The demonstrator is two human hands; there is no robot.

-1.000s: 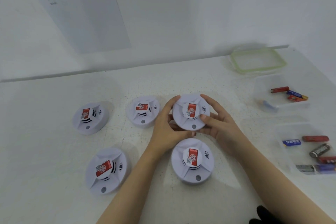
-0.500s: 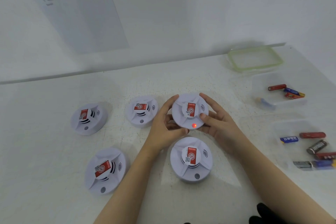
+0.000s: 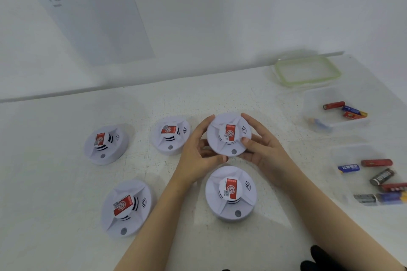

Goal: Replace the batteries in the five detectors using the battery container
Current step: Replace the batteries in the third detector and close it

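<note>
Five round white detectors with red labels are on the white table. I hold one detector face up between both hands, just above the table. My left hand grips its left rim and my right hand grips its right rim, thumb on top. Its indicator is dark. The others lie at the far left, middle back, front left and front middle. A clear battery container with several batteries stands at the right.
A second clear container with several batteries stands at the near right. A green-rimmed lid lies behind them by the wall. A printed sheet hangs on the wall at the back left.
The red light on the held detector, lit half a second ago, is now off. Both hands keep the same hold on it.
</note>
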